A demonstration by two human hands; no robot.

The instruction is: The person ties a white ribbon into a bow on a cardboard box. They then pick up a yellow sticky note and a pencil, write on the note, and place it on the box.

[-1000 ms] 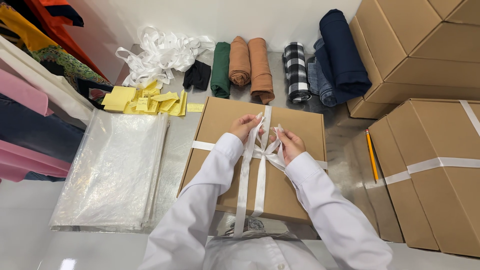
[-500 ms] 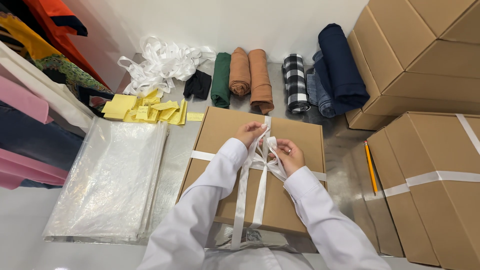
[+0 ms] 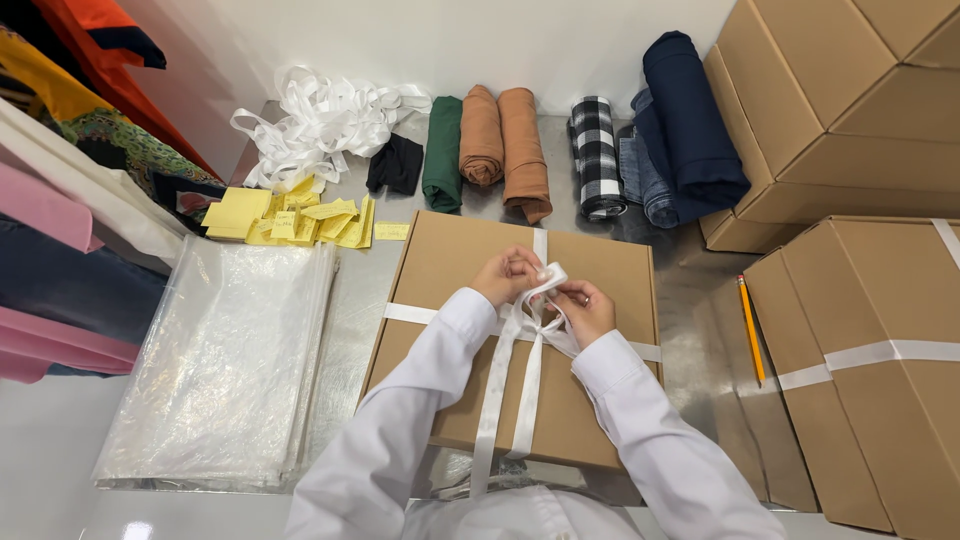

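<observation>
A flat brown cardboard box [image 3: 450,270] lies on the metal table in front of me, with a white ribbon [image 3: 528,320] crossed over its lid. My left hand [image 3: 506,276] and my right hand [image 3: 584,308] meet above the middle of the box, both pinching the ribbon at its crossing. A loop of ribbon arches between my fingers. Two loose ribbon tails hang down the lid toward me. Both my sleeves are white.
Clear plastic bags [image 3: 215,370] lie stacked at the left, yellow paper notes [image 3: 290,220] and a heap of white ribbon [image 3: 320,120] behind them. Rolled fabrics [image 3: 520,150] line the back. Cardboard boxes [image 3: 870,340] stand at the right beside a pencil [image 3: 750,325]. Clothes hang at far left.
My hands have drawn closer together over the box's middle, and the ribbon between them has gathered from long raised strands into a small loop at the crossing.
</observation>
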